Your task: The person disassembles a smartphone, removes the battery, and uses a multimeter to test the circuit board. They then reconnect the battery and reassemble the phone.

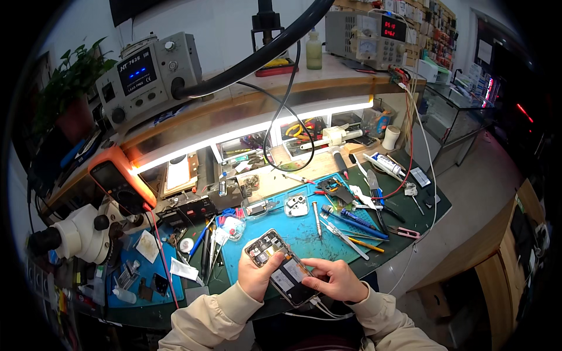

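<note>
An opened smartphone [288, 274] is held tilted over the near edge of the blue work mat [246, 234]. Its back is off, so the circuit board shows in the upper part and a dark battery below. My left hand [257, 279] is closed around its left side, thumb lying over the board. At the right edge, my right hand [336, 279] bends its thumb and index finger onto the battery area; the other fingers are curled. White cables [325, 308] run by the phone's lower end; whether one is plugged in, I cannot tell.
A screwdriver [317, 219], tweezers [345, 238] and several blue pens or tools [356, 221] lie on the mat's right half. Left stand a microscope [82, 234] and an orange multimeter [120, 181]. A thick black hose [257, 55] arches overhead from a grey station [149, 76].
</note>
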Action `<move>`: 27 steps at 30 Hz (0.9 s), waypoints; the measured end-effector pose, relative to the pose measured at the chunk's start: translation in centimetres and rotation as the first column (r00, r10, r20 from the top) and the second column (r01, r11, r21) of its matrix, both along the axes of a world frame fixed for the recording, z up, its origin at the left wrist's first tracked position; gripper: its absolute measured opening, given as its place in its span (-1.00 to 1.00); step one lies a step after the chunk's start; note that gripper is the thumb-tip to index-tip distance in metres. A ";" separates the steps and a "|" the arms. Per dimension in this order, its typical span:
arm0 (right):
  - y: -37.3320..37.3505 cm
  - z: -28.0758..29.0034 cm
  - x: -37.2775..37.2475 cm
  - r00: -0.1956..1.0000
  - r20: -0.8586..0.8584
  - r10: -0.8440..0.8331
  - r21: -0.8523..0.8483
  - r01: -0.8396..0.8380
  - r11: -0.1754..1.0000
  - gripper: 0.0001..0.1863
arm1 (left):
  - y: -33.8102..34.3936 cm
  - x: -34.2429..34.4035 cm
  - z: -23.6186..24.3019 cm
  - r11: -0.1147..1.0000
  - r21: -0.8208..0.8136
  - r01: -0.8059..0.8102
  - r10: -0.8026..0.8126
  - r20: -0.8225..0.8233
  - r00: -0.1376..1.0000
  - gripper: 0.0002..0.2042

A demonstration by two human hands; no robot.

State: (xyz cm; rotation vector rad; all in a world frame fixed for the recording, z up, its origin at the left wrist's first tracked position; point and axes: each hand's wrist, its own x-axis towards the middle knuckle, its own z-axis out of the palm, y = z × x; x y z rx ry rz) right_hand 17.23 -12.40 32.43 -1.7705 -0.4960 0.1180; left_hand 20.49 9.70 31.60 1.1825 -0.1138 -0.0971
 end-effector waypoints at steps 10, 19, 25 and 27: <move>-0.1 0.0 0.1 0.998 -0.056 -0.009 0.031 0.011 0.999 -0.51 | 0.5 0.2 0.3 0.995 -0.036 0.091 -0.091 0.008 0.996 -0.55; -0.3 -0.4 0.2 0.998 -0.046 -0.039 0.033 0.040 0.999 -0.52 | 1.0 0.2 -0.1 0.978 -0.122 0.171 -0.170 0.017 0.985 -0.52; -0.1 -0.9 0.1 0.997 -0.050 -0.054 0.120 0.059 0.991 -0.52 | 0.8 0.2 0.7 0.956 -0.189 0.223 -0.232 -0.027 0.972 -0.50; -0.2 -0.5 0.1 0.997 -0.060 -0.046 0.076 0.050 0.996 -0.52 | 1.0 0.3 0.7 0.956 -0.189 0.226 -0.236 -0.032 0.971 -0.49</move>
